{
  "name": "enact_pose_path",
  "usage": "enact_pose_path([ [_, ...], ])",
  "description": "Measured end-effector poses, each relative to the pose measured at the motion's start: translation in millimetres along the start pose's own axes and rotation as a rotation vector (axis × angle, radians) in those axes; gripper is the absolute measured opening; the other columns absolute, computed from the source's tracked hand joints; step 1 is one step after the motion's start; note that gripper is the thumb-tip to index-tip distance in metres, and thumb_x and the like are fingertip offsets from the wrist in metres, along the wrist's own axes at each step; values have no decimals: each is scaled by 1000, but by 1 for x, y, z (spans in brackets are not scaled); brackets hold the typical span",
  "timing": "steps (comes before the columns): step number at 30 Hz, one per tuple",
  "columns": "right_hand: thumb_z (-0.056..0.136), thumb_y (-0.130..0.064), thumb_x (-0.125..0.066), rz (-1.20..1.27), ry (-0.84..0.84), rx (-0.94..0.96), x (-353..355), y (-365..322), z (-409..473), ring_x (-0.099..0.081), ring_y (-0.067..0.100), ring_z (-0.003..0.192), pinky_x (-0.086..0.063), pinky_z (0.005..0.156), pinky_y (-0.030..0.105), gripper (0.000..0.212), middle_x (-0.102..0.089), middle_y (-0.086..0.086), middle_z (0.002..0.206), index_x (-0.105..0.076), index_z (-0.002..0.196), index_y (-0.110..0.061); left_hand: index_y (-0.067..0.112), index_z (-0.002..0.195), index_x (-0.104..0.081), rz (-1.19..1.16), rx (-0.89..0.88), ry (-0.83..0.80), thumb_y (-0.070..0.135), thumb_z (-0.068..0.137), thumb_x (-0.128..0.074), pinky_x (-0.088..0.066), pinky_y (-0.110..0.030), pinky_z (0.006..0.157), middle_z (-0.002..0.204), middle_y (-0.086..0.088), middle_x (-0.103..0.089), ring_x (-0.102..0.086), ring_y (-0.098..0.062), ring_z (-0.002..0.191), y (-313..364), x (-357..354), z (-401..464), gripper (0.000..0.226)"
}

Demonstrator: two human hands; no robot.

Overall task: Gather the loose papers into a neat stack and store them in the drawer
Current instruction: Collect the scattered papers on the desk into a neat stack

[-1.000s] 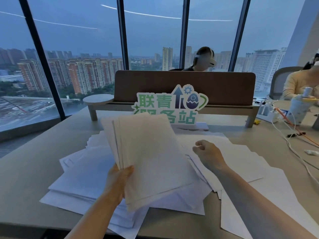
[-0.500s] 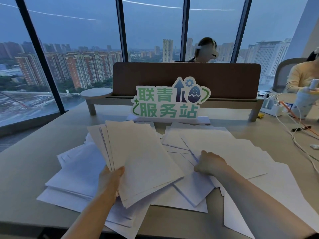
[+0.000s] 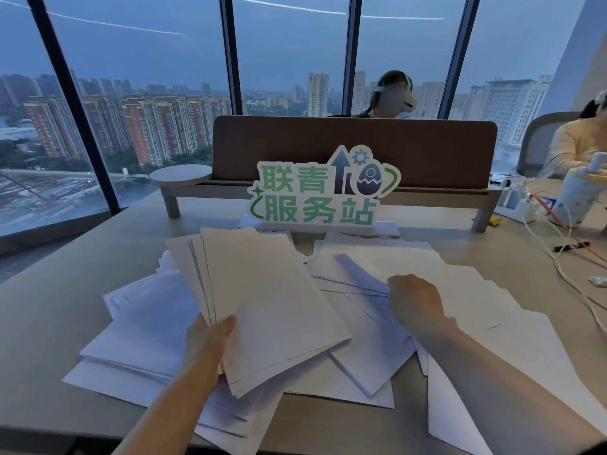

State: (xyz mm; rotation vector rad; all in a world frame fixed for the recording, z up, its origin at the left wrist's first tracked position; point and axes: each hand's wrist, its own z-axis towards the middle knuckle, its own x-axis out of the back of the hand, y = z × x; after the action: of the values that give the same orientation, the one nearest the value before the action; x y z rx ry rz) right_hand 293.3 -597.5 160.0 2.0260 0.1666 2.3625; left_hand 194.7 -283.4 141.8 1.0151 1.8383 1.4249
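Note:
My left hand (image 3: 207, 346) grips a fanned bundle of white sheets (image 3: 266, 303) by its lower left edge, thumb on top, holding it tilted just above the desk. Loose white papers (image 3: 138, 323) lie scattered across the desk under and around it. My right hand (image 3: 415, 302) rests knuckles-up on the right-hand spread of papers (image 3: 476, 290), fingers curled down onto the edge of a sheet. I cannot tell if it pinches one. No drawer is in view.
A green and white sign (image 3: 323, 192) stands behind the papers, before a brown desk divider (image 3: 354, 149) on a wooden shelf. Cables (image 3: 565, 257), a power strip (image 3: 517, 205) and a bottle (image 3: 579, 195) lie at the right. Two people sit beyond. The desk's front edge (image 3: 82, 431) is close.
My left hand has lowered the held bundle toward the desk. My right hand moved down and right onto the loose sheets and curled its fingers there.

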Motion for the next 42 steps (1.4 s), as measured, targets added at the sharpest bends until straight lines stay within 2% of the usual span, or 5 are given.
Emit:
enact_pose_path([
  [8, 88, -6, -45, 74, -47, 54, -17, 21, 15, -62, 25, 102, -47, 74, 31, 35, -68, 2, 109, -62, 113, -23, 8, 133, -52, -14, -22, -32, 6, 92, -59, -46, -42, 92, 115, -15, -60, -55, -30, 94, 5, -9, 3, 42],
  [15, 88, -55, -56, 86, -183, 117, -15, 26, 32, -50, 24, 123, -43, 98, 38, 51, -54, -1, 135, -54, 130, -25, 9, 133, -52, 24, -42, -53, 8, 92, -59, -47, -45, 94, 108, -11, -59, -56, -31, 96, 5, -16, 7, 41],
  [20, 96, -50, -46, -92, -172, 274, -9, 18, 48, -61, 24, 104, -41, 76, 31, 39, -65, 4, 115, -59, 117, -20, 9, 134, -53, 46, -41, -49, 9, 92, -60, -47, -45, 93, 113, -13, -60, -56, -32, 97, 2, -16, 8, 42],
  [29, 97, -15, -49, -217, -152, 294, -14, 2, 46, -66, 25, 98, -51, 80, 32, 19, -67, 6, 106, -65, 107, -13, 7, 132, -54, 25, -47, -51, 7, 92, -60, -46, -39, 87, 108, -11, -60, -57, -28, 90, 1, -17, 7, 40],
  [42, 89, -8, -49, 346, 15, -55, 52, -21, 34, -61, 27, 88, -55, 78, 38, 24, -68, 9, 102, -65, 106, -11, 12, 129, -53, -86, -35, -40, 7, 92, -59, -49, -46, 92, 112, -12, -63, -60, -32, 96, 1, -8, 4, 38],
])
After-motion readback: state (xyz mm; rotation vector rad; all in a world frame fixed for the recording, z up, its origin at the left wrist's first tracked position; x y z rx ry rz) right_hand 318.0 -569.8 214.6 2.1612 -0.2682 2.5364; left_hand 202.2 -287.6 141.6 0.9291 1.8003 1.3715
